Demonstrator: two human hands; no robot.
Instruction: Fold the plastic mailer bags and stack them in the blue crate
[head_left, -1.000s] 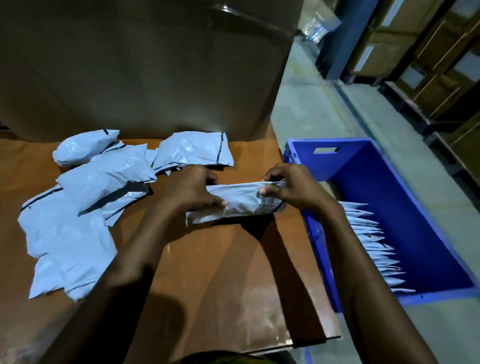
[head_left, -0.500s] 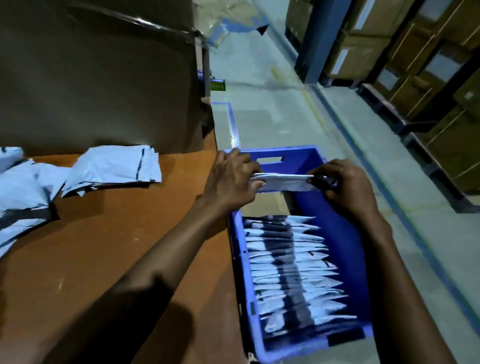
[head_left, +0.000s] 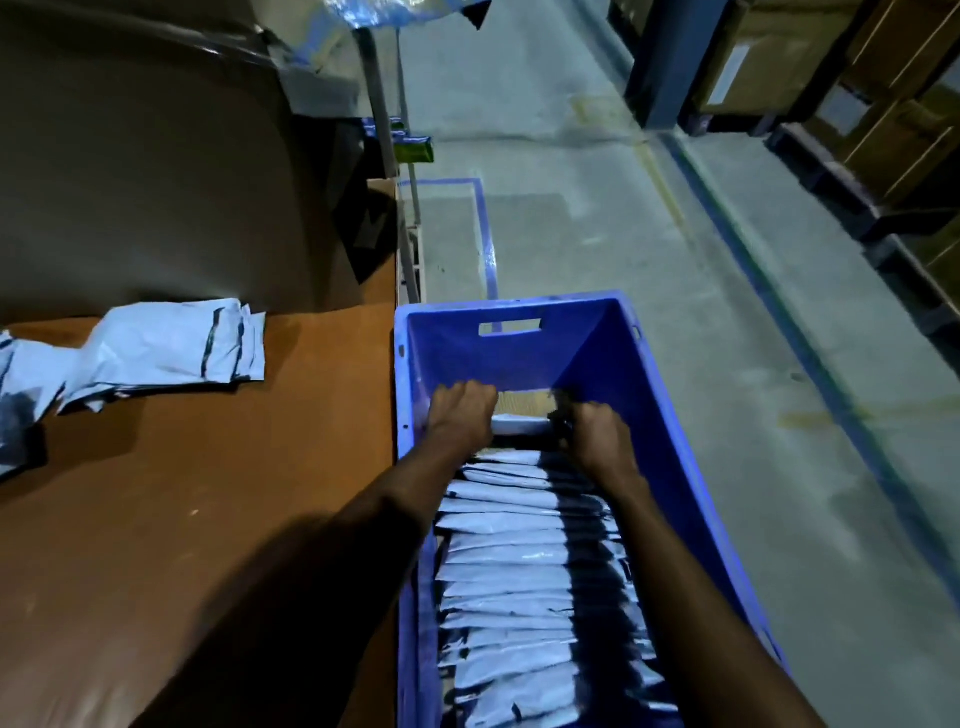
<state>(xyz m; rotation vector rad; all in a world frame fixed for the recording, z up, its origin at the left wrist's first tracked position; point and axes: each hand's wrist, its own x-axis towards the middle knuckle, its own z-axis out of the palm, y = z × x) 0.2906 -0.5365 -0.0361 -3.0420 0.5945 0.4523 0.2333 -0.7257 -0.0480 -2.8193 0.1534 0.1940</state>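
Note:
A blue crate (head_left: 582, 335) stands on the floor to the right of the brown table (head_left: 208, 493). Inside it runs a row of several folded white mailer bags (head_left: 514, 571), standing on edge. Both my hands are down in the crate at the far end of that row. My left hand (head_left: 462, 410) and my right hand (head_left: 597, 434) grip the two ends of one folded mailer bag (head_left: 522, 425), held low against the row. Unfolded white mailers (head_left: 171, 348) lie on the table at the left.
A large brown cardboard box (head_left: 140, 171) stands at the back of the table. The concrete floor (head_left: 597, 223) with blue tape lines stretches beyond the crate. Stacked cartons on pallets (head_left: 883, 119) line the right side.
Both hands carried the folded mailer from the table over the crate and lowered it inside, to the far end of the row. The view swung right.

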